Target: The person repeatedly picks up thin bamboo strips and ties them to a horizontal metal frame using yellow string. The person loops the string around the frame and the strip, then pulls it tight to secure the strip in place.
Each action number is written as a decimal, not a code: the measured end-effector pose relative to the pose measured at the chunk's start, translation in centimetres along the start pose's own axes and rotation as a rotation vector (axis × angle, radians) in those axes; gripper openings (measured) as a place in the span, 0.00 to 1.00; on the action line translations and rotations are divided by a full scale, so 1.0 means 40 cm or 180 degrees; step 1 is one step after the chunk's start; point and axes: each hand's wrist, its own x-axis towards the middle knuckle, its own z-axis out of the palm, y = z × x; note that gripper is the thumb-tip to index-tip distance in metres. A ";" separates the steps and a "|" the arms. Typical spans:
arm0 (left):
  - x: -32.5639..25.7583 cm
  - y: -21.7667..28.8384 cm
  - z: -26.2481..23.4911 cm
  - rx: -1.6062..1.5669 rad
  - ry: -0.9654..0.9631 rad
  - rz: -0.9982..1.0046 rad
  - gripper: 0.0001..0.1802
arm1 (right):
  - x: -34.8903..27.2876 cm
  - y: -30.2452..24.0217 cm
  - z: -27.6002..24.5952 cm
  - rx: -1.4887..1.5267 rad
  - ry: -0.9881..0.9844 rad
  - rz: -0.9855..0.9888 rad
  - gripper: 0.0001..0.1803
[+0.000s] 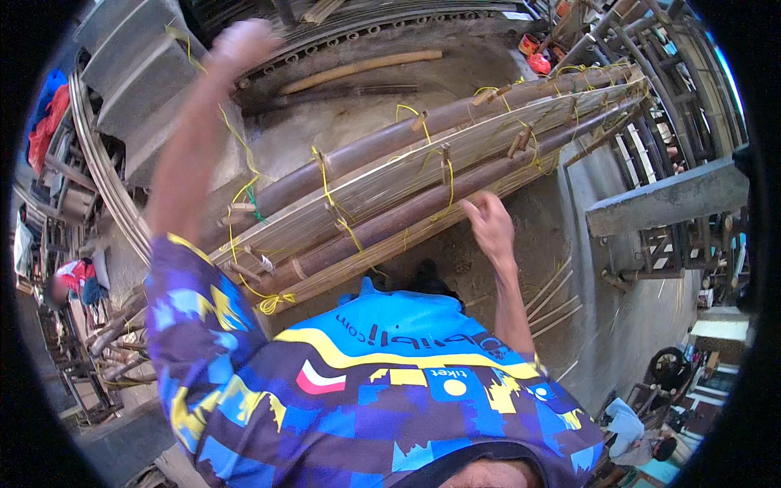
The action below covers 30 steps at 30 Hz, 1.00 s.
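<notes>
My left hand (244,45) is raised far out at the upper left, smeared by motion, so its fingers cannot be read. A yellow cord (236,134) passes behind my left forearm and runs down to the frame's near left end. Close to the frame's near side, my right hand (492,228) has its fingers curled together; whatever they may hold is hidden. The long frame is made of dark bamboo poles (382,228) and pale slats (366,195). Yellow cord loops (327,189) and short wooden pegs (446,163) bind it. A green tie (255,203) sits at the left end.
Concrete steps (154,89) rise at the left. A loose bamboo pole (362,69) lies beyond the frame. A concrete ledge (667,199) and stacked poles stand at the right. Thin sticks (556,297) lie on the floor. Another person (639,435) is at the lower right.
</notes>
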 end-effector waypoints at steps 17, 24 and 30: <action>-0.112 0.565 0.256 -0.2733 -0.0353 -0.0767 0.19 | 0.670 -0.368 0.153 -0.1661 -0.1959 -0.2752 0.22; -0.111 0.554 0.253 -0.2326 -0.0199 -0.0805 0.19 | 0.425 -0.244 0.002 0.2438 -0.3514 -0.2366 0.08; 0.112 0.442 0.243 -0.3969 -0.0236 -0.0409 0.18 | 0.262 -0.123 0.041 0.1053 -0.2769 -0.3023 0.04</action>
